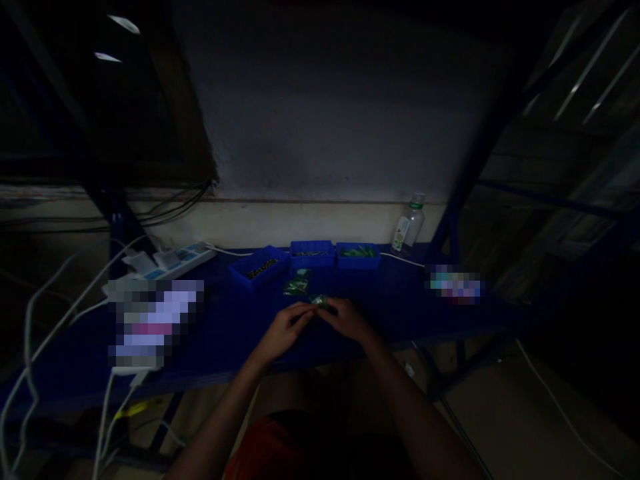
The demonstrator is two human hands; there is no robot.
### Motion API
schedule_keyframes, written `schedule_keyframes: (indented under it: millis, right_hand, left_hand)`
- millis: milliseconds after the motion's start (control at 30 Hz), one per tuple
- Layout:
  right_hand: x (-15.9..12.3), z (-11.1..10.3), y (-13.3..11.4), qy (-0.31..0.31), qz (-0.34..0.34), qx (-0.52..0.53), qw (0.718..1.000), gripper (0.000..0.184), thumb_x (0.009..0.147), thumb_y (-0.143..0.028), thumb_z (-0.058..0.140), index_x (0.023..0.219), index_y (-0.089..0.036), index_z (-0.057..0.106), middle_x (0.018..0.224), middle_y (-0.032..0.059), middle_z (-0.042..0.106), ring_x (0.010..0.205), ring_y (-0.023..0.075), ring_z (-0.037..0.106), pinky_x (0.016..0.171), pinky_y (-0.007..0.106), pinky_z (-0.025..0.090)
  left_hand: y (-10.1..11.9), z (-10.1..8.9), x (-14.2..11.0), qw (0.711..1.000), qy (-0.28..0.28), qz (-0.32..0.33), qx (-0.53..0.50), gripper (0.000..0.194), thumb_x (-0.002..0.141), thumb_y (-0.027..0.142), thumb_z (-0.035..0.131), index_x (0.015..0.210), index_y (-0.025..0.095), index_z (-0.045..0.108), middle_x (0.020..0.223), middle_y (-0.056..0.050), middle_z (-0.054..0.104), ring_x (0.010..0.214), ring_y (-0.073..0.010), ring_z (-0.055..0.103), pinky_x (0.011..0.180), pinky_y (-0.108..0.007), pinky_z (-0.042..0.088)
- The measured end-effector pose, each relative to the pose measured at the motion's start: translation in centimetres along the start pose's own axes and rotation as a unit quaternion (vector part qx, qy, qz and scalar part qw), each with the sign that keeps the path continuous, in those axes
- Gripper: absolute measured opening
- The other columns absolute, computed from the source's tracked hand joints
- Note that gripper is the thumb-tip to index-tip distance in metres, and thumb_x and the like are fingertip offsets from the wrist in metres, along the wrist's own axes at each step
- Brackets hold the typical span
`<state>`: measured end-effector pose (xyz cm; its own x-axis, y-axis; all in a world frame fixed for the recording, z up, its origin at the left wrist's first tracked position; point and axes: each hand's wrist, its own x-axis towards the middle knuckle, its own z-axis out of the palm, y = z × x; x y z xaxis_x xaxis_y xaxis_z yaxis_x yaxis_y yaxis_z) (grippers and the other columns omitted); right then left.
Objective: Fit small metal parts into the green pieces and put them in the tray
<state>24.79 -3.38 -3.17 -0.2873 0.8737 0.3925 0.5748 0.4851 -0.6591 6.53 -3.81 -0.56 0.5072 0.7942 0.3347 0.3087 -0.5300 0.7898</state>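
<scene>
My left hand [286, 329] and my right hand [350, 321] meet near the front of the blue table [400, 313]. Between their fingertips is a small clear plastic bag [319, 300] with a greenish look. Fingers of both hands are pinched at its near edge; the dim light hides the exact grip. Just beyond it lies another small plastic bag [297, 284] with green contents. Three blue bins stand behind: a left bin [240, 272] with small brownish metal pieces, a middle bin [313, 247] with silvery pieces, and a right bin [357, 264] with green pieces.
A plastic bottle [409, 227] stands by the wall at the back right. White power strips [173, 267] with cables occupy the left side. One blurred-out item [157, 323] rests at left, another [456, 285] at right. Blue frame posts [450, 233] rise at the sides.
</scene>
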Motion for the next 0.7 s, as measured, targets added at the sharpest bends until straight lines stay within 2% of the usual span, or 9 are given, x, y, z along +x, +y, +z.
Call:
schedule_keyframes:
  millis: [133,167,300,367,533,600,700]
  right_hand:
    - [0.3,0.0,0.7,-0.006,0.018,0.070,0.997,0.032,0.083,-0.039,0.041,0.077,-0.015,0.061,0.069,0.0003,0.062,0.063,0.0123,0.054,0.060,0.022,0.037]
    - [0.3,0.0,0.8,-0.008,0.024,0.083,0.996,0.033,0.083,-0.040,0.042,0.075,-0.015,0.062,0.067,0.0000,0.062,0.063,0.0122,0.054,0.059,0.021,0.037]
    - [0.4,0.0,0.9,-0.010,0.037,0.112,0.993,0.034,0.080,-0.043,0.045,0.073,-0.015,0.062,0.065,-0.0015,0.060,0.061,0.0113,0.051,0.057,0.020,0.036]
    - [0.4,0.0,0.8,0.002,0.034,0.123,0.992,0.032,0.079,-0.043,0.047,0.077,-0.015,0.062,0.069,-0.0017,0.059,0.064,0.0112,0.051,0.059,0.020,0.037]
    - [0.3,0.0,1.1,0.076,0.043,0.136,0.987,0.028,0.075,-0.040,0.054,0.089,-0.017,0.062,0.077,0.0001,0.058,0.069,0.0114,0.051,0.062,0.021,0.038]
    - [0.3,0.1,1.3,0.073,0.054,0.139,0.986,0.028,0.074,-0.040,0.054,0.088,-0.017,0.062,0.073,-0.0003,0.057,0.066,0.0110,0.050,0.060,0.021,0.037]
    - [0.4,0.1,1.5,0.032,0.066,0.178,0.981,0.026,0.076,-0.038,0.051,0.088,-0.017,0.060,0.066,-0.0011,0.057,0.060,0.0105,0.051,0.057,0.021,0.037]
  left_hand:
    - [-1.2,0.2,0.3,0.994,0.089,-0.058,-0.022,0.035,0.078,0.032,0.050,0.108,0.016,0.055,0.096,-0.006,0.061,0.087,-0.0172,0.057,0.079,-0.028,0.043]
    - [-1.4,0.2,0.4,0.992,0.094,-0.072,-0.034,0.036,0.077,0.032,0.051,0.109,0.015,0.054,0.094,-0.005,0.061,0.084,-0.0166,0.057,0.076,-0.027,0.043]
    - [-1.3,0.0,0.3,0.994,0.043,-0.091,-0.041,0.025,0.077,0.036,0.049,0.081,0.014,0.059,0.071,-0.001,0.060,0.066,-0.0131,0.054,0.062,-0.022,0.041]
    - [-1.0,-0.1,0.2,0.994,0.045,-0.094,-0.041,0.026,0.077,0.038,0.048,0.073,0.014,0.057,0.064,0.001,0.056,0.059,-0.0111,0.049,0.055,-0.020,0.037]
    - [-1.0,-0.1,0.0,0.991,0.075,-0.099,-0.058,0.023,0.075,0.035,0.050,0.071,0.014,0.057,0.057,0.004,0.048,0.051,-0.0080,0.041,0.048,-0.018,0.030]
    - [-1.2,-0.1,0.0,0.988,0.081,-0.113,-0.070,0.023,0.074,0.036,0.051,0.075,0.014,0.060,0.056,0.004,0.049,0.049,-0.0081,0.040,0.046,-0.018,0.029]
    - [-1.4,-0.3,0.1,0.982,0.094,-0.136,-0.088,0.027,0.073,0.035,0.052,0.083,0.013,0.063,0.065,0.000,0.058,0.054,-0.0102,0.047,0.049,-0.018,0.033]
